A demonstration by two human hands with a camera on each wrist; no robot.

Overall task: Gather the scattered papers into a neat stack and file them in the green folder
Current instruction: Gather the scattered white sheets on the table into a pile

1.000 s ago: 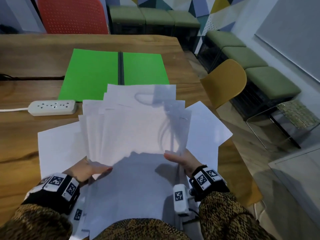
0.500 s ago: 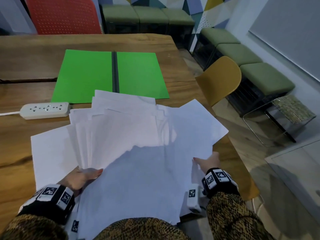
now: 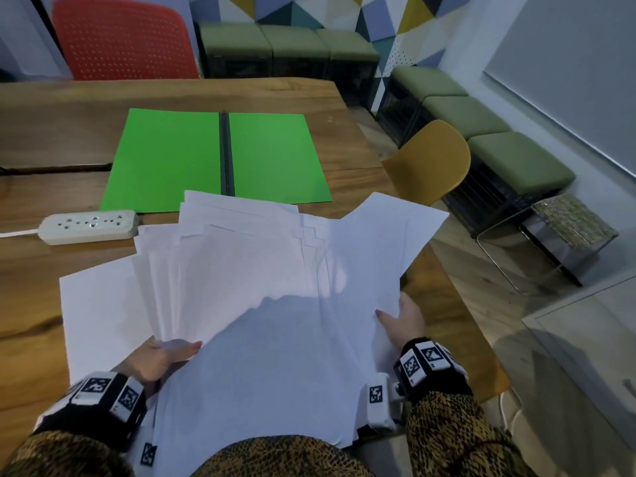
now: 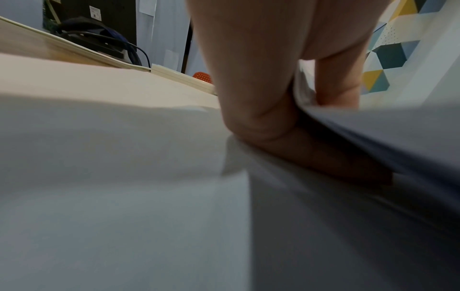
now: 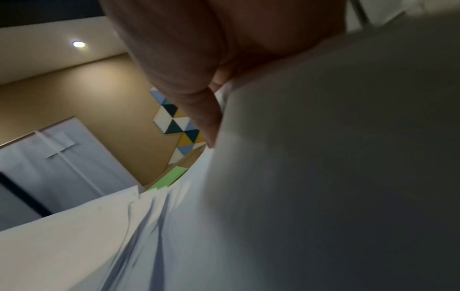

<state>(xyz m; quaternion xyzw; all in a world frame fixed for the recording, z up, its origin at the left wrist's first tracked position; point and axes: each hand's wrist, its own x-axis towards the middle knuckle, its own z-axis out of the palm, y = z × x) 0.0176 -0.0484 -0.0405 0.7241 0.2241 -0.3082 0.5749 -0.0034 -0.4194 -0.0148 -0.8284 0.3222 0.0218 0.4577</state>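
The green folder (image 3: pixel 165 156) lies open and flat on the wooden table (image 3: pixel 51 125), beyond the papers. A loose fan of white papers (image 3: pixel 247 270) spreads in front of me, its far edges overlapping the folder's near edge. My left hand (image 3: pixel 161 356) pinches the fan at its lower left, thumb on top; in the left wrist view the fingers (image 4: pixel 273 110) clamp the sheets (image 4: pixel 373 137). My right hand (image 3: pixel 402 320) grips the right side of the pile, thumb over a skewed sheet (image 3: pixel 389 235). One sheet (image 3: pixel 96 304) lies flat at the left.
A white power strip (image 3: pixel 87 226) with its cord sits left of the papers. A yellow chair (image 3: pixel 430 163) stands at the table's right edge and a red chair (image 3: pixel 124 39) at the far side. Green benches (image 3: pixel 481 132) line the wall.
My right hand moved from the middle of the pile out to its right side and took hold of the skewed sheet there. The raised fan of papers dropped lower. My left hand kept its grip.
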